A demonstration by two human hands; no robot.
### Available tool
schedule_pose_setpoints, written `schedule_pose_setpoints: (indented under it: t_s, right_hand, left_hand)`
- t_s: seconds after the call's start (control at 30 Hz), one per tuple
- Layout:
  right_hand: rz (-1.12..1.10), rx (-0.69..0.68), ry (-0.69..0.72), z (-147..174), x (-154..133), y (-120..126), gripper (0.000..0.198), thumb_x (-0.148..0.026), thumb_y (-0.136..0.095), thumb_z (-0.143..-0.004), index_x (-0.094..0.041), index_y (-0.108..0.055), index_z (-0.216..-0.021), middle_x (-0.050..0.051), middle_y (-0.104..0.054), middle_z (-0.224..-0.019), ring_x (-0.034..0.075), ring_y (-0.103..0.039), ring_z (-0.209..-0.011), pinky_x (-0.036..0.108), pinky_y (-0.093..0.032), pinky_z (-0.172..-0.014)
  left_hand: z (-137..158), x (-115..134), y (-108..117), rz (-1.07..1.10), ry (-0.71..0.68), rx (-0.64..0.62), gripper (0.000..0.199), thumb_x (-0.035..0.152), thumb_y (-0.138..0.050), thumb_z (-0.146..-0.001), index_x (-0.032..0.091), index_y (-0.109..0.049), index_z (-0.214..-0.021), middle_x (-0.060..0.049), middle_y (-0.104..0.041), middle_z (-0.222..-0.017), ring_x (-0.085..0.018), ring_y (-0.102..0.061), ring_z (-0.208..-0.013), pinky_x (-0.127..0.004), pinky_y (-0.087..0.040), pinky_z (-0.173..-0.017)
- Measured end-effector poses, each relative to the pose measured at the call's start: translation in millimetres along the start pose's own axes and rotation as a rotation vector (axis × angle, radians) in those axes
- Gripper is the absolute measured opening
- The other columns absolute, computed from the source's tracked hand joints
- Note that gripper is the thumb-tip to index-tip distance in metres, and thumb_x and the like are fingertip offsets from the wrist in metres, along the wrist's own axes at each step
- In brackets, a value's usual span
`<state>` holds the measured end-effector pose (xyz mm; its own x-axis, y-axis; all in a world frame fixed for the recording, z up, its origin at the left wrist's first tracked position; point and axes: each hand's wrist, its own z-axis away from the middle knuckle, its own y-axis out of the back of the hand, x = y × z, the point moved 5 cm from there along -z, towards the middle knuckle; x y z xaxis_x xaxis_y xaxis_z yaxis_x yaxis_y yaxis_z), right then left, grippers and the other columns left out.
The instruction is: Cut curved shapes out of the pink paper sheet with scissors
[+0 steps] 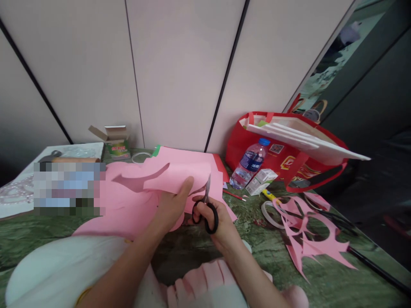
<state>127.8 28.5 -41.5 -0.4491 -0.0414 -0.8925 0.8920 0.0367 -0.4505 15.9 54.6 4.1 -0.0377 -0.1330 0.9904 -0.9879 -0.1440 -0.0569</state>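
My left hand (175,205) grips a sheet of pink paper (180,176), its thumb on top and the other fingers hidden underneath. In my right hand (216,218) is a pair of scissors (212,217) with black handles, my fingers through the loops. The blades point away from me and meet the right end of the held sheet; whether they are parted is hard to see. Beneath and behind lie more pink sheets (192,157), and several rounded pink pieces (128,214) spread out to the left.
Pink paper scraps (316,233) and a roll of tape (272,214) lie on the right. Further back stand a water bottle (250,164), a small white box (261,182) and a red bag (237,141). An opened carton (118,145) is by the wall. A pencil (234,195) lies near the sheets.
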Motion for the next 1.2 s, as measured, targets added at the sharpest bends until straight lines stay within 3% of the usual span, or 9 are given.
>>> schedule_pose_setpoints:
  t_s: [0.13, 0.37, 0.73, 0.9, 1.2]
  right_hand:
    - [-0.006, -0.027, 0.007, 2, -5, -3, 0.028, -0.035, -0.073, -0.066, -0.016, -0.064, -0.085, -0.005, -0.052, -0.053, 0.010, -0.048, -0.049, 0.025, -0.047, -0.051]
    - [0.067, -0.015, 0.070, 1, -11, 1, 0.024, -0.036, -0.073, -0.067, -0.017, -0.061, -0.073, -0.003, -0.055, -0.058, 0.012, -0.054, -0.055, 0.025, -0.047, -0.055]
    - [0.179, -0.010, 0.130, 3, -21, 0, 0.022, -0.031, -0.074, -0.062, -0.017, -0.061, -0.073, -0.005, -0.047, -0.058, 0.010, -0.041, -0.054, 0.022, -0.035, -0.051]
    - [0.210, -0.019, 0.143, 2, -20, 1, 0.025, -0.032, -0.076, -0.060, -0.018, -0.057, -0.068, -0.006, -0.042, -0.058, 0.009, -0.035, -0.052, 0.023, -0.029, -0.050]
    - [0.317, -0.007, 0.177, 2, -23, 3, 0.032, -0.036, -0.077, -0.058, -0.020, -0.050, -0.064, -0.006, -0.044, -0.058, 0.010, -0.036, -0.053, 0.023, -0.030, -0.048]
  left_hand:
    - [-2, 0, 3, -0.094, 0.004, 0.005, 0.024, 0.038, -0.063, -0.073, 0.016, -0.065, -0.082, -0.009, -0.071, -0.096, -0.026, -0.063, -0.097, -0.039, -0.045, -0.092]
    - [-6, -9, -1, 0.142, 0.032, -0.141, 0.035, 0.036, -0.072, -0.066, 0.015, -0.065, -0.092, -0.010, -0.070, -0.098, -0.026, -0.063, -0.093, -0.039, -0.049, -0.085]
    - [-4, -1, 4, 0.012, 0.066, -0.169, 0.033, 0.034, -0.070, -0.068, 0.017, -0.066, -0.096, -0.009, -0.071, -0.099, -0.026, -0.064, -0.096, -0.038, -0.049, -0.088]
    - [-3, 0, 4, 0.003, 0.069, -0.171, 0.043, 0.033, -0.070, -0.068, 0.017, -0.062, -0.107, -0.010, -0.071, -0.101, -0.027, -0.063, -0.098, -0.041, -0.048, -0.090]
    - [-2, 1, 6, -0.013, 0.048, -0.217, 0.040, 0.036, -0.068, -0.071, 0.016, -0.063, -0.106, -0.011, -0.069, -0.107, -0.027, -0.062, -0.102, -0.039, -0.047, -0.093]
